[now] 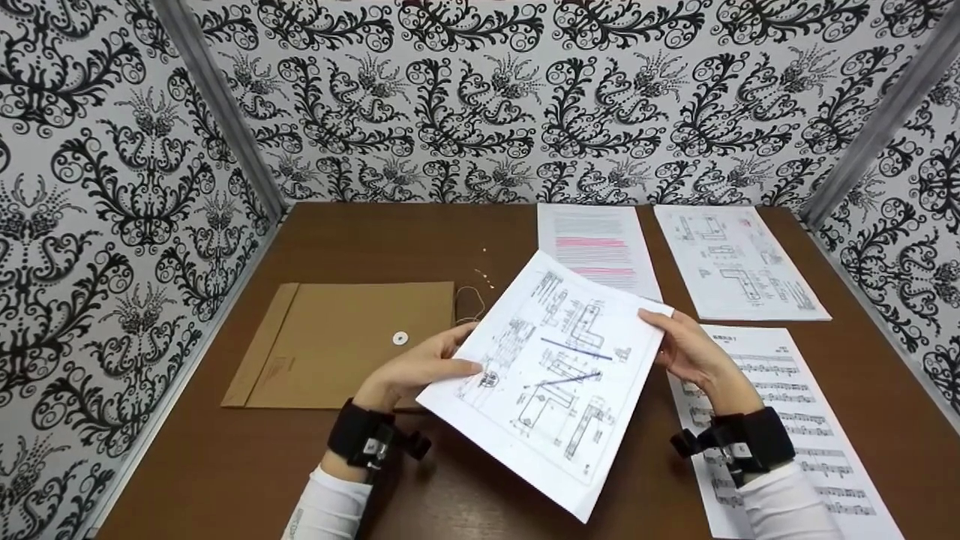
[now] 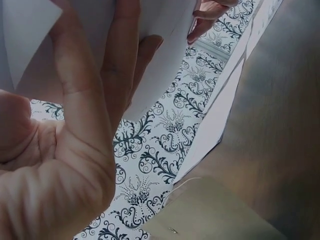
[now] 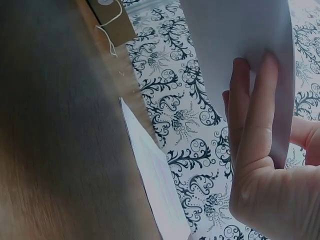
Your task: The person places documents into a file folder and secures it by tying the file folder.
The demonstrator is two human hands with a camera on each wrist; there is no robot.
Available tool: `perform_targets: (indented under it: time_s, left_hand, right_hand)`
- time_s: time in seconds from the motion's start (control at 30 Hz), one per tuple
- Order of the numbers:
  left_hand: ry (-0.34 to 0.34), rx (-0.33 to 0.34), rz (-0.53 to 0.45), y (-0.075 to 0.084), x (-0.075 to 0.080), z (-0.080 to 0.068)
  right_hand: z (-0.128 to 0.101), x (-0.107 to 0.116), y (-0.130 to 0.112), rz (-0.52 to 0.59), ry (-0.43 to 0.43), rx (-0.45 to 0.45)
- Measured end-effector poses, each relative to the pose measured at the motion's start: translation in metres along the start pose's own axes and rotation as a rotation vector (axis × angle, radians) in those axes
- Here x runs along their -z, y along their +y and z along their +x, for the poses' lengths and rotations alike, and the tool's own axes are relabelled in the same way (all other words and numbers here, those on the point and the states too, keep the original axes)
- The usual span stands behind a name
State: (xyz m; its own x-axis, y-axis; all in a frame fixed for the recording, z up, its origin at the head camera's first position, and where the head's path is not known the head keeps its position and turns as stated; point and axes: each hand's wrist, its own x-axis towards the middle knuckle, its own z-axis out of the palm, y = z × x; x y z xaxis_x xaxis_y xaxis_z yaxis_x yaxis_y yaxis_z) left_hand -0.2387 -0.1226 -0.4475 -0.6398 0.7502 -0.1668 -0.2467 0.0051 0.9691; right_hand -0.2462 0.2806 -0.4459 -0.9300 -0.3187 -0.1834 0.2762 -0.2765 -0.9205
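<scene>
Both hands hold a white sheet of technical drawings (image 1: 551,390) tilted above the table. Blue pen strokes cross some of its figures. My left hand (image 1: 424,367) pinches the left edge, thumb on the printed face and fingers behind. At the upper right corner my right hand (image 1: 694,352) grips it the same way. The left wrist view shows the left hand's fingers (image 2: 82,85) against the paper's back (image 2: 167,55), with a lifted paper corner near the fingertips. In the right wrist view, two fingers (image 3: 257,110) support the sheet's underside (image 3: 220,35).
A brown string-tie envelope (image 1: 345,352) lies on the table (image 1: 225,465) at left. Behind the held sheet is a page with pink highlighting (image 1: 592,225). Another drawing (image 1: 739,262) lies back right, and sheet music (image 1: 810,427) lies under the right forearm. Patterned walls (image 1: 480,97) enclose the table.
</scene>
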Motion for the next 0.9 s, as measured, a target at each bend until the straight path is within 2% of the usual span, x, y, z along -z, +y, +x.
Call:
perform_targets:
  time_s: [0.17,0.4,0.6,0.9]
  left_hand:
    - [-0.025,0.01,0.012,0.001,0.005,0.002]
    - [-0.074,-0.017,0.023,-0.001,0.011,0.002]
    - [-0.079,-0.036,0.032,-0.001,0.012,0.002]
    - [-0.063,-0.041,0.016,-0.003,0.014,0.005]
  right_hand:
    - [0.0,0.003,0.0,0.043,-0.04,-0.007]
    - [-0.002,0.008,-0.001,0.001,-0.075,-0.008]
    - [-0.002,0.01,0.0,-0.02,-0.123,0.013]
    - [0.0,0.009,-0.001,-0.09,-0.058,0.022]
